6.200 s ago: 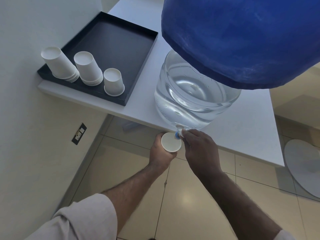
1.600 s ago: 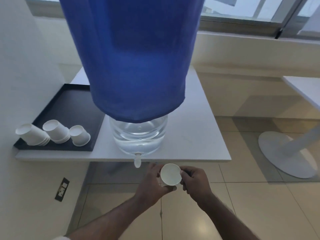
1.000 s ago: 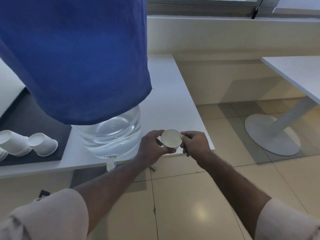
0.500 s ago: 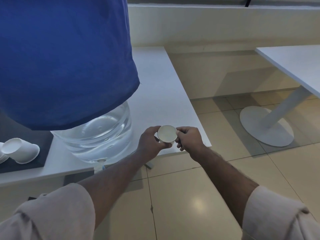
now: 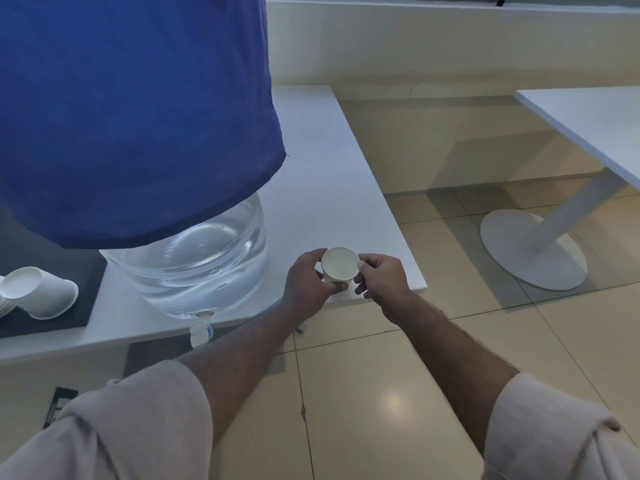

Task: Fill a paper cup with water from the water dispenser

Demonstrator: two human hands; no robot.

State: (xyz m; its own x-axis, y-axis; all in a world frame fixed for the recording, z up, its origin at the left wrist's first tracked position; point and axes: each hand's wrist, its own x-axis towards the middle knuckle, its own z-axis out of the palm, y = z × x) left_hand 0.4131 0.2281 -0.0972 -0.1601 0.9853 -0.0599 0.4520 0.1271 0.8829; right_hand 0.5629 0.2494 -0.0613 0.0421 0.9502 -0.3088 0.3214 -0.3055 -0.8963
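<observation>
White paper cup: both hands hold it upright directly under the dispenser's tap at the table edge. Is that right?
Not under the tap. The head view shows the white paper cup held upright by the left hand and right hand near the white table's right corner, well right of the small tap.

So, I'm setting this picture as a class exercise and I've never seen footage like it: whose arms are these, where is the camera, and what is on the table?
There is no machine here. The camera sits on a person's head and looks down, so the arms are their own. The left hand and right hand together hold a paper cup, its mouth facing the camera, over the near edge of a white table. On the table stands a water dispenser, a clear jug under a blue cloth cover, with its tap at the table's front edge. At far left, spare cups sit on a dark tray.
</observation>
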